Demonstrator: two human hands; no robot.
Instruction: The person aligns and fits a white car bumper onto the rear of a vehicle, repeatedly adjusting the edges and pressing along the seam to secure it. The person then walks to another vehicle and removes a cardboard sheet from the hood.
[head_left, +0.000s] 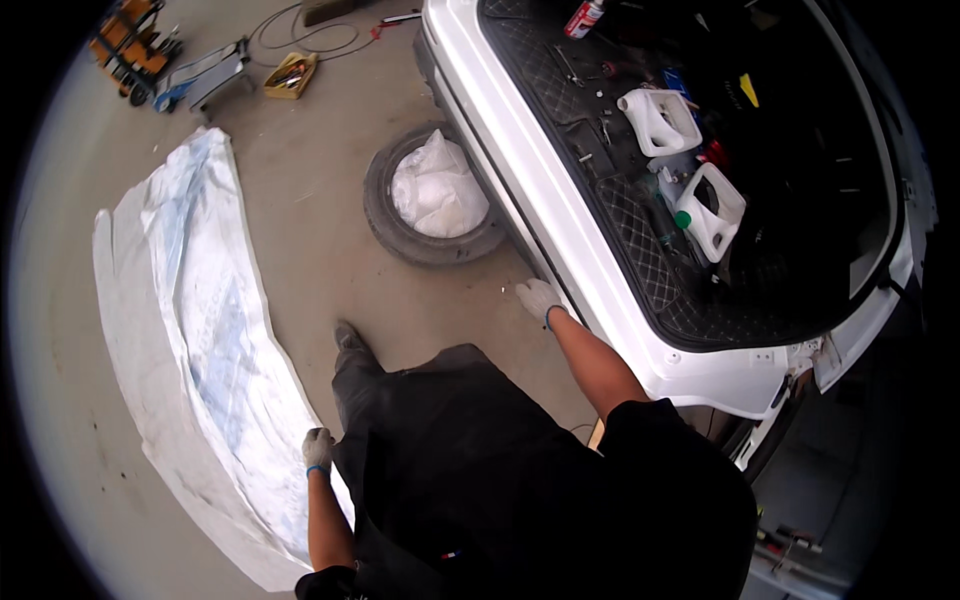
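My right hand [540, 298], in a pale work glove, reaches beside the rear bumper [530, 240] of a white car; its fingers are extended with nothing seen in them. I cannot tell whether it touches the bumper. My left hand [318, 449], gloved too, hangs low by my leg with its fingers curled in; whatever they hold, if anything, is hidden. Next to it, a long white sheet [265, 390] with pale blue patches lies on the floor. Ahead of me a tyre [400, 235] lies flat, partly under the car's edge, with a crumpled white plastic bag [437, 195] inside its ring.
The open cargo area has a quilted black mat [640, 245], two white jugs [665, 122], a spray can [584, 18] and scattered tools. At the far left stand an orange wheeled frame [130, 50], a blue-grey creeper [203, 75] and a yellow tool tray [291, 76]. A hose [300, 45] curls nearby.
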